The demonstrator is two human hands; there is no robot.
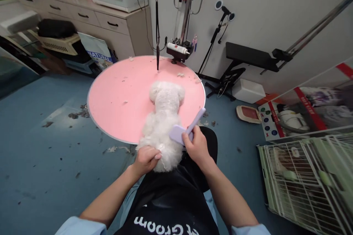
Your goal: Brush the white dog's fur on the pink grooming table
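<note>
A fluffy white dog (pixel 167 108) faces away from me on the round pink grooming table (pixel 118 99), its hind end at the near edge by my lap. In my right hand (pixel 196 146) is a lilac slicker brush (pixel 178 133), its handle angled up and to the right. The brush head rests against the right side of the dog's hindquarters; its bristles are hidden. My left hand (pixel 146 158) is closed at the dog's rear, thumb against the fingers, with a tuft of white fur between them.
A black strap (pixel 157 36) hangs over the table's far side. Behind it, a tool holder (pixel 179 53) carries a white bottle (pixel 178 48). Small fur clumps (pixel 180 75) lie on the table, more on the blue floor. A wire cage (pixel 306 180) stands at the right.
</note>
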